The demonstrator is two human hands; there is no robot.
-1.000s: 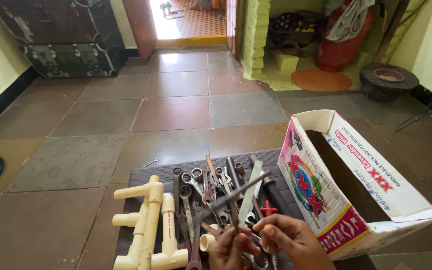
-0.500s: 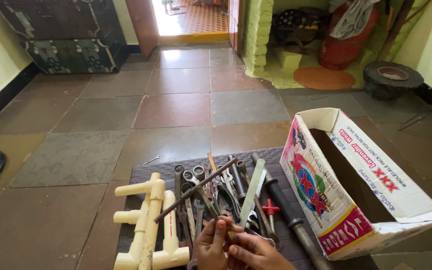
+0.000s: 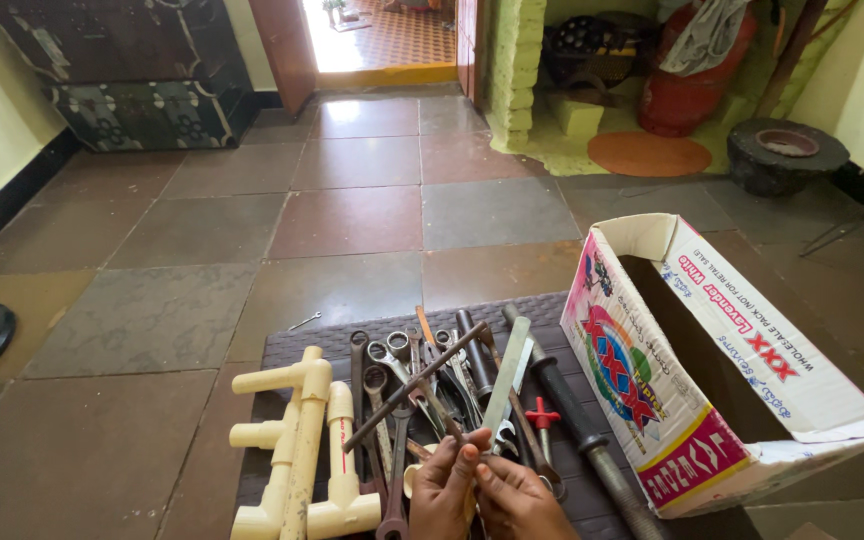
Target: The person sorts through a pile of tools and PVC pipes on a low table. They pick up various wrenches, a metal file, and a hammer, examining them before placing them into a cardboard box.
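Both hands, left (image 3: 444,492) and right (image 3: 518,500), hold a thin rod (image 3: 417,384) (tilted) over wrenches (image 3: 392,365) on mat (image 3: 292,350); box (image 3: 712,370) just beside.

Dull rusty metal rod (image 3: 417,383), matt cream plastic pipe fitting (image 3: 302,450).

Head view, downward, close over floor (image 3: 352,210)

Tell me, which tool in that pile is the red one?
The small tool with the red cross-shaped handle, lying on the mat between the pale flat bar and the long black handle. The others are grey or rusty metal.
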